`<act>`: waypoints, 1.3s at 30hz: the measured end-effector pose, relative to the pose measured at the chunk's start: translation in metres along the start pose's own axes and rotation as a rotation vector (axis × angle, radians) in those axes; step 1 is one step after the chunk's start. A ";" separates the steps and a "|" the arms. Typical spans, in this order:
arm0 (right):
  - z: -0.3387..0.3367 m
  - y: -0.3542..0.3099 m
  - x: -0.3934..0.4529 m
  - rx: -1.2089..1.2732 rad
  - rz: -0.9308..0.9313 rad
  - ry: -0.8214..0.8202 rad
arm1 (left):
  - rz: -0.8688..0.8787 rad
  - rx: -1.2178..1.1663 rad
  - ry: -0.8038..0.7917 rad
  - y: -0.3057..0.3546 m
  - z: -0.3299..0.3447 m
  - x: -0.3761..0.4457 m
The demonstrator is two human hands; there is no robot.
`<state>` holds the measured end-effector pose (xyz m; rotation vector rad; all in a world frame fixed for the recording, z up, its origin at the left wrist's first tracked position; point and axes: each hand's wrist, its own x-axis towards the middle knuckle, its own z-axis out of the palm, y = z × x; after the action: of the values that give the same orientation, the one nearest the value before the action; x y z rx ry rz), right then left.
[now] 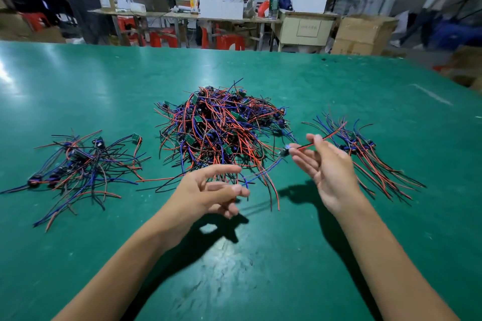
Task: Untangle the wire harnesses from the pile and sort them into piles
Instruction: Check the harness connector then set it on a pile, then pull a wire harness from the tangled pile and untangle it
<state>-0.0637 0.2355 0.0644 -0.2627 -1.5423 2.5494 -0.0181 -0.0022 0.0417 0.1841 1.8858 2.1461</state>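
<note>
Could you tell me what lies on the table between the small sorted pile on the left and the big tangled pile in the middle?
In the head view, bare green table separates the left pile from the big pile.

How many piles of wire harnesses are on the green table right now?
3: a small sorted pile at left, the big tangled pile in the middle, and another small pile at right.

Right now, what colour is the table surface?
Green, seen in the head view: table surface.
</note>
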 end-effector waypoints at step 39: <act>-0.005 0.045 0.000 -0.970 -0.296 -0.197 | 0.485 0.804 0.542 -0.011 -0.013 0.007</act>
<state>-0.0641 0.2188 0.0219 0.1240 -2.5494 1.4750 -0.0268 -0.0117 0.0284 0.2505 3.2412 1.6309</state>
